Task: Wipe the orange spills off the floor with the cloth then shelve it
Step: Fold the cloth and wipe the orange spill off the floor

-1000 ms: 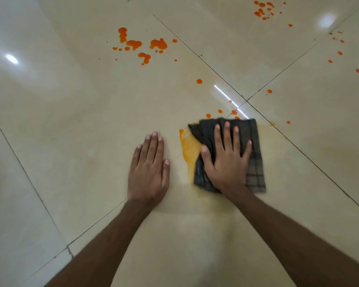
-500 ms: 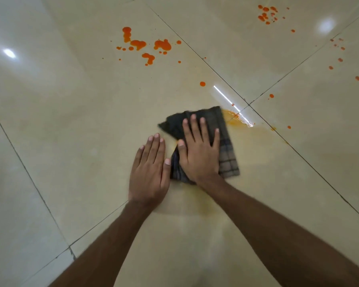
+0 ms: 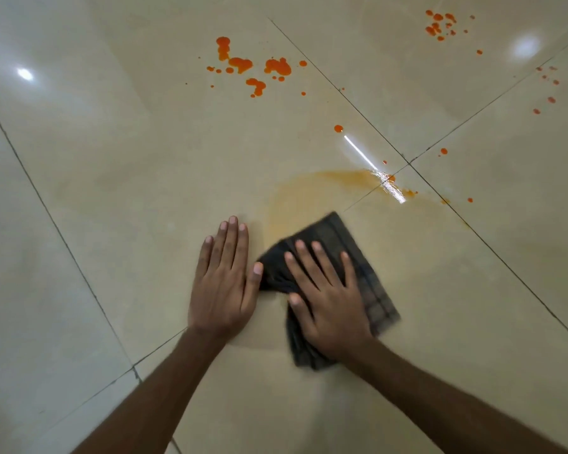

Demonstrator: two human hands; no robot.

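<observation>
While your left hand (image 3: 222, 283) lies flat on the floor (image 3: 112, 191), fingers together, your right hand (image 3: 332, 303) presses the cloth (image 3: 374, 296) with spread fingers, orange spills (image 3: 240, 63) at 12 o'clock.

Right hand (image 3: 328, 299) lies on the cloth (image 3: 333, 232); left hand (image 3: 223, 283) is on the floor (image 3: 112, 191) just beside it; spills (image 3: 240, 63) lie beyond.

Right hand (image 3: 333, 303) presses dark cloth (image 3: 371, 290) flat on floor (image 3: 112, 191) beside left hand (image 3: 223, 283)
</observation>
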